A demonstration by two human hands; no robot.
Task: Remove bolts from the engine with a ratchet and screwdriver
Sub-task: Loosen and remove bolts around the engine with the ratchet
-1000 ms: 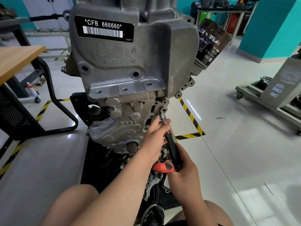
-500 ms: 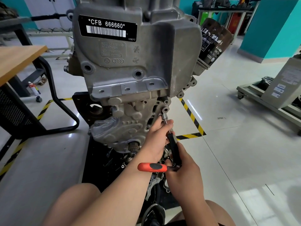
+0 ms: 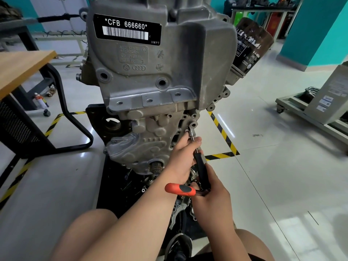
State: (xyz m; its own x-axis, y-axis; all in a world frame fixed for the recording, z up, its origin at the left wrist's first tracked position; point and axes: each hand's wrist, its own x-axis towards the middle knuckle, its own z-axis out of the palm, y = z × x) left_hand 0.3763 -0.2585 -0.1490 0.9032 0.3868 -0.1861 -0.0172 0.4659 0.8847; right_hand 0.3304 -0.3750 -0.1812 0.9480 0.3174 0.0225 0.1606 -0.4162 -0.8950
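A single wide-angle camera, worn on the person's head, looks forward and down from close in front of the engine [image 3: 160, 76], which fills the upper middle of the view, with pale floor [image 3: 273, 166] stretching away to the engine's left and right.

Brightness: your view is bright and evenly lit, with clean colour
Source: pale rectangular patches reflect off the floor [image 3: 293, 232] at your lower right
Glare: white streaks shine on the glossy tiles beside the striped tape [image 3: 223, 133]
Shadows: soft and dark under the engine [image 3: 150, 78], faint elsewhere
Focus: the barcode label [image 3: 128, 29] reads sharp to you; the far shelves [image 3: 263, 10] go soft
Distortion: your wide lens bends the edges, and walls lean outward
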